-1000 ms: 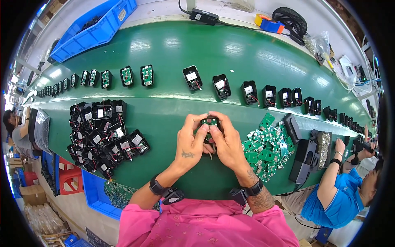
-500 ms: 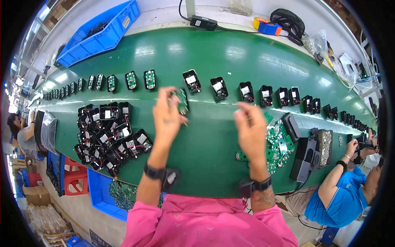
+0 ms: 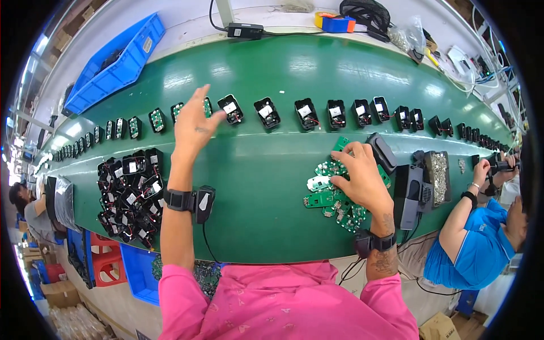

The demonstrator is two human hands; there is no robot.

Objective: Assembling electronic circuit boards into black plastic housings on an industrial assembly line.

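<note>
In the head view, the left hand [image 3: 195, 123] is held above the tabletop [image 3: 272, 187] with its fingers spread and pointing away from the person, and a black casing with a green board [image 3: 208, 106] stands just beside them, its long axis also running away. The right hand [image 3: 364, 177] bends over the pile of boards [image 3: 347, 216], thumb and forefinger apart, whether gripping I cannot tell; just below the thumb, one green board [image 3: 318, 199] lies lengthwise from left to right. Beyond the left fingers, leftward, the blue crate [image 3: 127, 65] carries a pale label, too small for reading.

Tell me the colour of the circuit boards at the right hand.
The circuit boards at the right hand are mostly green; the head view shows this best.
</note>
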